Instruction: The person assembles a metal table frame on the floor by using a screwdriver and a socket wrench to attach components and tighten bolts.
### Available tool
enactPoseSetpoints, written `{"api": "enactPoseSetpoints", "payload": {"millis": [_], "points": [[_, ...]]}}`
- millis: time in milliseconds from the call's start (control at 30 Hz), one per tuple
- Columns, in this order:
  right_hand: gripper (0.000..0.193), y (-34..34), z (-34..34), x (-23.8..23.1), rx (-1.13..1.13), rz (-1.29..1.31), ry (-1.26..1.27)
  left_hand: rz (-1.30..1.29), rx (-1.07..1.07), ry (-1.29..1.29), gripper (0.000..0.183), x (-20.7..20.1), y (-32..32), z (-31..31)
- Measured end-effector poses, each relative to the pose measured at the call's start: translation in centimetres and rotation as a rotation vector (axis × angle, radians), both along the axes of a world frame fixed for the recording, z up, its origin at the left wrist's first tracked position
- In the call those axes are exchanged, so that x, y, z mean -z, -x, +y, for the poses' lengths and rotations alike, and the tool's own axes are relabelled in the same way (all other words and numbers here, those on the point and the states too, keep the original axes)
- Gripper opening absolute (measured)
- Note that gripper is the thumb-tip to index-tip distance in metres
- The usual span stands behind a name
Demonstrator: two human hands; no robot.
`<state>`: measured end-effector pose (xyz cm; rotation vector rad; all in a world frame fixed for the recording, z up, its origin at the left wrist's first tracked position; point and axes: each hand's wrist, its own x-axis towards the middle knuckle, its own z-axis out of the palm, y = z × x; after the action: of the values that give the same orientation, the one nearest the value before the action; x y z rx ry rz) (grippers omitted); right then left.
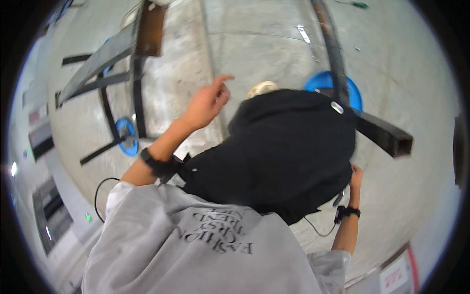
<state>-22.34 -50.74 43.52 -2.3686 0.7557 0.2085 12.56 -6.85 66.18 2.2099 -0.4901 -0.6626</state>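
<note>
My left hand [210, 102] is in the air left of my black trousers [293, 147], over the pale floor. Its index finger stretches out, the others curl loosely, and nothing is in it. My right hand [357, 177] is low beside the right side of the trousers. Its fingers are mostly hidden there, so whether it grips anything does not show. Beyond my legs, nearest to the right hand, lies a dark square steel tube [394, 139] with an open end, meeting another long dark bar [329, 44].
A dark steel frame [137, 88] with a rusty plate [151, 29] stands at the left. Blue round pieces [126, 137] sit by it, and a blue disc [356, 95] lies under the right bars. A green-handled tool [360, 5] lies far right. Cables [98, 196] run near my arms.
</note>
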Motion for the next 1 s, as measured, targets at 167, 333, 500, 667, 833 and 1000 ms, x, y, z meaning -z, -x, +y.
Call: {"api": "enactPoseSetpoints", "payload": {"millis": [167, 333, 500, 667, 833, 1000], "points": [[0.029, -0.2, 2.7, -4.7, 0.032, 0.255, -0.183, 0.382, -0.114, -0.775, 0.068, 16.8, 9.7, 18.9], [0.029, -3.1, 5.1, -4.5, -0.084, 0.292, -0.144, 0.62, -0.783, -0.847, 0.077, 25.4, 18.9, 25.2], [0.029, -9.4, 6.3, -1.6, -0.25, 0.288, -0.116, 0.466, -1.014, -0.8, 0.085, 27.0, 22.2, 21.3], [0.028, -21.7, 8.5, 0.6, -0.444, 0.157, -0.096, 0.477, -1.018, -0.742, 0.084, 25.5, 21.8, 19.8], [0.028, -29.0, 13.2, 2.2, -0.604, 0.124, -0.106, 0.357, -0.842, -0.82, 0.083, 23.5, 22.5, 18.6], [0.027, -29.9, 13.2, 2.1, -0.686, 0.156, -0.036, 0.252, -0.828, -0.674, 0.074, 22.8, 21.6, 16.7]]}}
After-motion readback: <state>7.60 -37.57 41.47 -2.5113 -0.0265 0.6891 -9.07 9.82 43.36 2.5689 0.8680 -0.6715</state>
